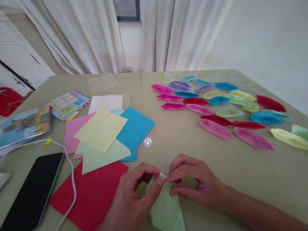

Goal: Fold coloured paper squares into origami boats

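Note:
A light green sheet of folded paper (166, 215) lies at the table's near edge, between my hands. My left hand (137, 192) pinches its upper end, thumb on top and fingers curled behind. My right hand (195, 181) closes thumb and fingers on the right side of that same end, its fingertips almost touching the left thumb. The paper's lower part hangs free of both hands and shows creases. Nearest my left forearm is a red paper sheet (96, 193), partly under the light green one (105, 153) above it.
Loose yellow (101, 129) and blue paper sheets (135, 127) overlap beyond my left hand. A phone (30, 196), a white cable (73, 178) and a book (18, 128) are at left. Several folded paper pieces (219, 133) in many colours spread across the right side.

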Available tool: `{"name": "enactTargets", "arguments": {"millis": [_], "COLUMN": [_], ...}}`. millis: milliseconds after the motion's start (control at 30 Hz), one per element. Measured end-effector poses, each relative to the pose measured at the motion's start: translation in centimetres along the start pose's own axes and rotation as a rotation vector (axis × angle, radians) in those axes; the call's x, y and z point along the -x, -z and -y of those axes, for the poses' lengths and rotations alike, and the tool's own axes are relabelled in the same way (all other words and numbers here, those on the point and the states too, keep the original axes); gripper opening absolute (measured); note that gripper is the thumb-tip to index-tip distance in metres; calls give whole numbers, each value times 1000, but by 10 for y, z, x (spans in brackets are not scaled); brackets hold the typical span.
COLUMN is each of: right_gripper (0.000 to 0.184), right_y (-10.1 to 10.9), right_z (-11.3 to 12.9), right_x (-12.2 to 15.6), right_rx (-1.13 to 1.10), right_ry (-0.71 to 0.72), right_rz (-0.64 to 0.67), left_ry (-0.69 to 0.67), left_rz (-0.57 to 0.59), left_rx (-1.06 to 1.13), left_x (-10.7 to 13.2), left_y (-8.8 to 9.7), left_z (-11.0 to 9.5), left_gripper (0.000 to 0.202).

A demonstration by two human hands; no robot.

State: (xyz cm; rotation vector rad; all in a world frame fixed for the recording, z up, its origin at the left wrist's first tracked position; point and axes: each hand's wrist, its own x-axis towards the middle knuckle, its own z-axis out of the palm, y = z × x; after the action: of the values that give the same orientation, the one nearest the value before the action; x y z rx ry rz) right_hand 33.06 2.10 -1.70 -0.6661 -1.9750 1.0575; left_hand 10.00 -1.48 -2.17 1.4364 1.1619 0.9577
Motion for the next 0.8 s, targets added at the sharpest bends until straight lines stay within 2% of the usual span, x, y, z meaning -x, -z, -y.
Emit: {"name": "enactTargets", "arguments": {"millis": [100,300,533,800], "right_gripper": [24,18,9,5], "right_y": [0,-2,-1,-1], "right_z": [1,3,6,5], "right_x": [-1,0,-2,-1], "right_rx": [-57,-144,-71,-17], "right_ry": [-30,-227,-165,-133], "right_rz": [0,-2,27,-8], "left_ry": [-10,12,-23,-80], "left_rz": [2,-28,-34,-68], "left_rx": [48,83,74,58], "left_x": [1,2,2,0], "left_y": [0,0,0,0], "left_z": [3,4,4,5], "left_gripper": [16,15,15,8]}}
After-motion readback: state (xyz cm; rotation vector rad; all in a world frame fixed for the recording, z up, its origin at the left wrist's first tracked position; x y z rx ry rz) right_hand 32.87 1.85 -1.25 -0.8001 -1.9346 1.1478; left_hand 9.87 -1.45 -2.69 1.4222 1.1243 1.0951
